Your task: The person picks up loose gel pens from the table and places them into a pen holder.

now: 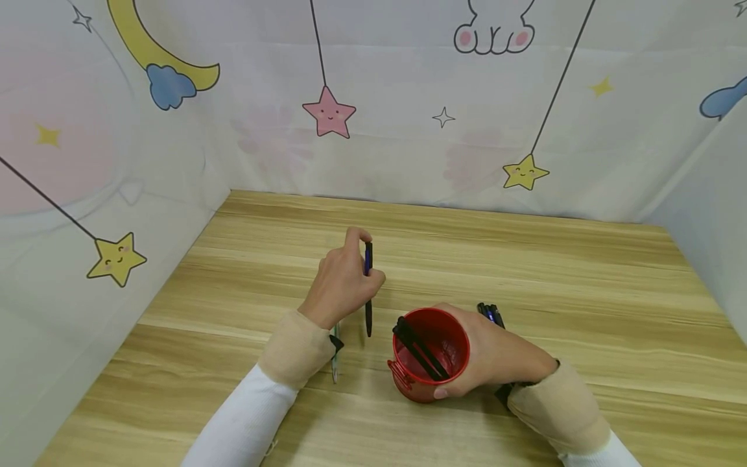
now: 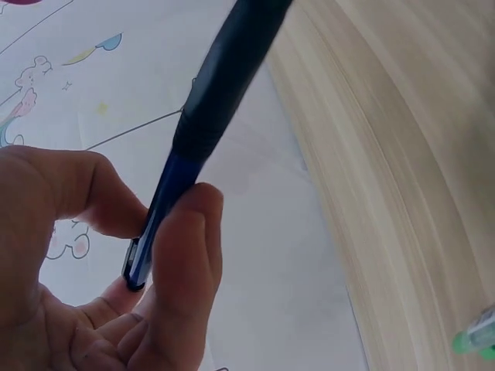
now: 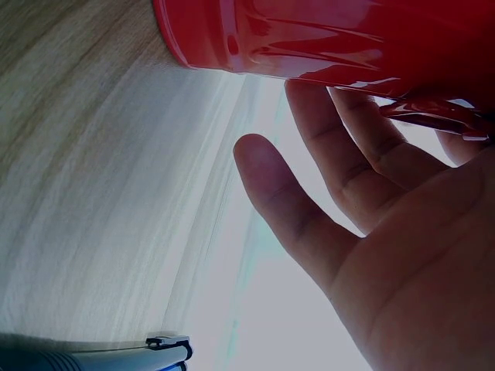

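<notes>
I have the hands well busy: the left hand (image 1: 344, 282) pinches a blue-and-black pen (image 1: 369, 318) by its blue barrel, clip end up and dark end hanging down, a little left of and beyond the cup; whether the tip meets the table I can't tell. Over on the right, the right hand (image 1: 498, 353) curls round the side of a red cup (image 1: 446, 337), thumb on the near side, fingers behind. I judge the pen light, stiff and a touch slick on that smooth barrel, so the ribbed dark section looks the surer hold. The cup reads rigid and glossy, likely light too, best taken low round its wall, clear of the folded-down handle. Inside it, black pens (image 1: 425, 348) lean against the left rim. Further out, a clear green pen (image 1: 335, 363) lies by the left wrist, and more dark pens (image 1: 491, 313) rest on the table (image 1: 583, 292) beside the right hand.
</notes>
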The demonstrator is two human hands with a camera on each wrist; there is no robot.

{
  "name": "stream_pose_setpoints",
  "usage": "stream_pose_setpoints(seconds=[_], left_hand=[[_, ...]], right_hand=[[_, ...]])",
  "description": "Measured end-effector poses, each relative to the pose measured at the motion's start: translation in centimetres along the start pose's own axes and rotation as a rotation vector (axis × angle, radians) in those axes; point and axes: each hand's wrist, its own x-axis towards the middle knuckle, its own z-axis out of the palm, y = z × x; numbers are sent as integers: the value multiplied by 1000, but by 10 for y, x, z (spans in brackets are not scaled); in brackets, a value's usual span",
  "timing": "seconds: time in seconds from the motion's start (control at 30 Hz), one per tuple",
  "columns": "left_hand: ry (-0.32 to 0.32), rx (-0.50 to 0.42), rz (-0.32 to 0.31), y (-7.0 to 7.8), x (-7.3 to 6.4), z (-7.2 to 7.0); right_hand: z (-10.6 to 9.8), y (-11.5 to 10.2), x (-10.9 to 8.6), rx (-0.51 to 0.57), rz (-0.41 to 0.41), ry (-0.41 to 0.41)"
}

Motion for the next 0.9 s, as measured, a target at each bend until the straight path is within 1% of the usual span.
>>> stream_pose_setpoints(seconds=[0.2, 0.27, 0.73, 0.9], left_hand=[[42, -16, 33, 1, 0, -1], [54, -17, 35, 2, 0, -1], [81, -99, 26, 6, 1, -2], [94, -113, 45, 8, 1, -3]], right_hand=[[0, 0, -1, 11, 9, -5], [-1, -1, -1, 15, 17, -5], [-2, 1, 0, 1, 18, -5], [-2, 1, 0, 11, 23, -9]])
